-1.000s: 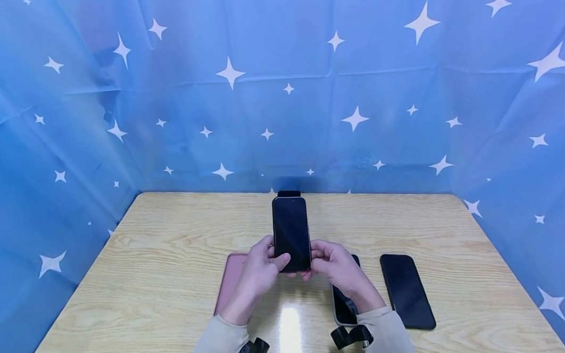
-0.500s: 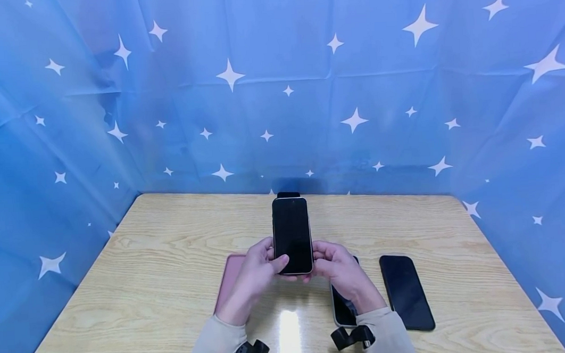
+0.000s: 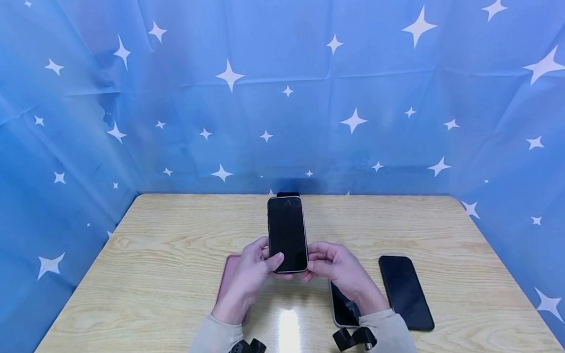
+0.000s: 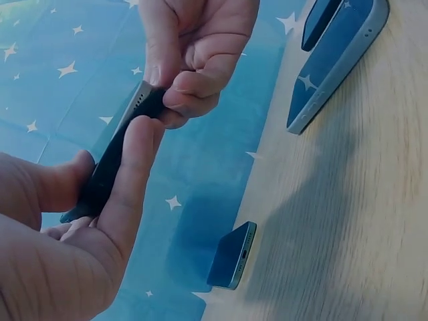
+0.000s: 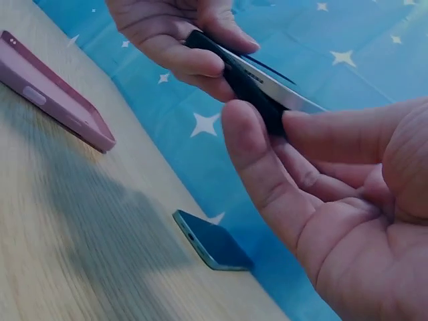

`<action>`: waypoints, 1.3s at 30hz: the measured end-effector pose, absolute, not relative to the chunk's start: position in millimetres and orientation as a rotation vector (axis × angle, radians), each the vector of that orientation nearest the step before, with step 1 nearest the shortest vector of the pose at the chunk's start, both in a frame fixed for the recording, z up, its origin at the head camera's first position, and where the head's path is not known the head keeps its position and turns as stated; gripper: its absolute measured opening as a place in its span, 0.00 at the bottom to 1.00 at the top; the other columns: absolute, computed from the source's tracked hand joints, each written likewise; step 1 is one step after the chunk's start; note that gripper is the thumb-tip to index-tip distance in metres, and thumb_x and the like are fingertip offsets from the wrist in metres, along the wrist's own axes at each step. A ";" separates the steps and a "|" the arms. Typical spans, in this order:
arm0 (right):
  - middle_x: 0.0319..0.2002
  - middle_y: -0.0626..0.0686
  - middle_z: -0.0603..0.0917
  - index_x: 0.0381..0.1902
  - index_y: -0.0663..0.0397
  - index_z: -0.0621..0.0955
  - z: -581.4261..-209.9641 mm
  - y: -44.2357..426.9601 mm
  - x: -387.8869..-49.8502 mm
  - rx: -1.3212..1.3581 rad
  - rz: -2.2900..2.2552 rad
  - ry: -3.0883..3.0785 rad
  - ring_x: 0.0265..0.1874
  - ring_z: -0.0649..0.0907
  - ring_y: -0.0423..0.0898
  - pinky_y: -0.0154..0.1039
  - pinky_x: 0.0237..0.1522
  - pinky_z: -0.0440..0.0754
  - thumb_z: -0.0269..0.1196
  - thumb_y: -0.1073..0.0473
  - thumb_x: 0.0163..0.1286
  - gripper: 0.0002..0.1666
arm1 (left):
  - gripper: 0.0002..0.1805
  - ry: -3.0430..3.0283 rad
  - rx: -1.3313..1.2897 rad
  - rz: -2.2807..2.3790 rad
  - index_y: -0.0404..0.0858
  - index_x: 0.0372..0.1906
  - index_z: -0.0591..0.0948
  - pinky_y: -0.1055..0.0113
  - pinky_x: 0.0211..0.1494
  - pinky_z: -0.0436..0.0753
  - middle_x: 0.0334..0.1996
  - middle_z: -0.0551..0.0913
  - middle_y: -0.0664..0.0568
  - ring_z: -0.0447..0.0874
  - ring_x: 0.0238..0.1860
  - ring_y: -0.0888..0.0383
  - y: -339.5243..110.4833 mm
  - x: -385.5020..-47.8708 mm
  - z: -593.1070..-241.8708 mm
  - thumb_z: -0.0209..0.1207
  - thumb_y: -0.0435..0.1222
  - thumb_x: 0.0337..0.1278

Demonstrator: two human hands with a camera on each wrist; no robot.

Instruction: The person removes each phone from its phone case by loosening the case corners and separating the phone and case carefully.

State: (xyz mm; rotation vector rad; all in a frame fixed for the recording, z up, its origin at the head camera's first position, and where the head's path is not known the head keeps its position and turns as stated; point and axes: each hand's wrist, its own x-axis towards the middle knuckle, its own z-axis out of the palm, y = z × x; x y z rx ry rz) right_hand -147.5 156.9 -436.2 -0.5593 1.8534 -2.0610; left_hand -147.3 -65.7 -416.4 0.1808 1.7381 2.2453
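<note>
Left hand (image 3: 248, 277) grips the left side of a held phone (image 3: 287, 230), thumb laid on the screen toward 7 o'clock, fingers curled behind; a pink case (image 3: 227, 275) lies on the desk (image 3: 170, 230) at 8 o'clock from that phone, partly hidden by the left forearm; the held phone is raised over the middle of the desk, screen up; the wrist views show a dark shell (image 5: 264, 103) beneath it, its bare silver edge standing proud of that shell, so the two look only partly joined; beyond, at 12 o'clock, a far phone (image 5: 214, 241) lies near the desk's back edge; right hand (image 3: 343, 271) pinches the shell's 5 o'clock corner between thumb and forefinger; a pale-rimmed phone (image 3: 344, 307) lies at 5 o'clock under the right forearm, a black phone (image 3: 406, 292) at 4 o'clock.

The step in hand seems to be working the shell at the phone's near end; whether on or off, I cannot tell; the next move probably calls for a steady left hold while the right thumb presses that corner home or peels it clear.
</note>
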 end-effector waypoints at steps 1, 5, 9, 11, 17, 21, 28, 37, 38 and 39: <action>0.45 0.56 0.88 0.61 0.86 0.71 -436.4 156.0 -147.1 -0.564 -2.065 1.858 0.35 0.90 0.45 0.39 0.45 0.92 0.58 0.73 0.74 0.22 | 0.18 1.734 0.185 2.244 0.20 0.62 0.70 0.55 0.43 0.93 0.53 0.83 0.27 0.90 0.44 0.49 -66.1 -147.5 -416.3 0.51 0.20 0.72; 0.43 0.54 0.88 0.60 0.86 0.70 -438.3 152.9 -146.8 -0.560 -2.083 1.850 0.35 0.89 0.46 0.40 0.45 0.92 0.57 0.73 0.74 0.22 | 0.18 1.710 0.192 2.250 0.19 0.63 0.70 0.56 0.42 0.93 0.52 0.84 0.28 0.91 0.43 0.51 -67.6 -147.7 -415.5 0.51 0.19 0.71; 0.42 0.54 0.87 0.59 0.85 0.71 -438.1 149.0 -146.0 -0.453 -2.100 1.902 0.34 0.88 0.45 0.39 0.45 0.91 0.59 0.75 0.72 0.21 | 0.19 1.706 0.183 2.268 0.20 0.63 0.70 0.56 0.41 0.93 0.53 0.84 0.28 0.91 0.43 0.49 -68.1 -148.4 -415.6 0.51 0.19 0.71; 0.41 0.53 0.84 0.56 0.82 0.73 -436.2 145.8 -144.7 -0.358 -2.106 1.972 0.34 0.87 0.44 0.37 0.43 0.90 0.61 0.76 0.70 0.19 | 0.19 1.714 0.171 2.273 0.20 0.63 0.70 0.55 0.41 0.93 0.53 0.83 0.27 0.91 0.45 0.47 -68.0 -148.6 -416.0 0.51 0.19 0.71; 0.32 0.53 0.80 0.40 0.68 0.80 -427.9 134.5 -140.5 -0.195 -1.999 2.317 0.32 0.79 0.44 0.30 0.35 0.82 0.63 0.80 0.61 0.10 | 0.17 1.752 0.143 2.272 0.20 0.61 0.71 0.52 0.42 0.93 0.53 0.83 0.26 0.90 0.46 0.44 -66.3 -147.7 -417.3 0.52 0.19 0.71; 0.28 0.51 0.81 0.33 0.60 0.83 -423.7 130.6 -138.4 -0.199 -1.810 2.521 0.30 0.78 0.43 0.30 0.33 0.78 0.63 0.80 0.59 0.13 | 0.16 1.823 0.141 2.248 0.19 0.59 0.73 0.47 0.42 0.93 0.50 0.84 0.26 0.90 0.44 0.45 -64.2 -145.9 -419.1 0.53 0.19 0.70; 0.30 0.50 0.79 0.36 0.58 0.82 -415.4 134.3 -134.8 -0.252 -1.652 2.566 0.32 0.77 0.44 0.31 0.35 0.76 0.60 0.75 0.63 0.10 | 0.15 1.915 0.127 2.210 0.20 0.58 0.74 0.44 0.43 0.92 0.50 0.84 0.26 0.90 0.44 0.42 -60.2 -142.9 -418.8 0.54 0.18 0.69; 0.27 0.48 0.78 0.36 0.56 0.81 -415.4 131.2 -133.5 -0.181 -1.651 2.567 0.25 0.76 0.43 0.32 0.26 0.73 0.72 0.58 0.68 0.10 | 0.13 2.015 0.110 2.141 0.21 0.55 0.75 0.48 0.42 0.93 0.46 0.86 0.30 0.91 0.43 0.40 -58.1 -143.5 -424.6 0.58 0.20 0.68; 0.25 0.48 0.78 0.35 0.56 0.81 -416.0 130.4 -133.5 -0.171 -1.660 2.575 0.24 0.76 0.43 0.31 0.25 0.73 0.72 0.58 0.68 0.10 | 0.13 2.017 0.100 2.141 0.22 0.55 0.75 0.48 0.42 0.93 0.46 0.87 0.30 0.91 0.43 0.41 -58.1 -143.8 -424.9 0.58 0.21 0.68; 0.24 0.48 0.78 0.34 0.56 0.81 -416.4 130.0 -133.5 -0.163 -1.672 2.579 0.24 0.76 0.44 0.31 0.24 0.73 0.72 0.59 0.67 0.10 | 0.13 2.025 0.100 2.142 0.22 0.54 0.75 0.49 0.42 0.93 0.46 0.87 0.30 0.91 0.43 0.41 -58.1 -143.9 -425.2 0.59 0.21 0.67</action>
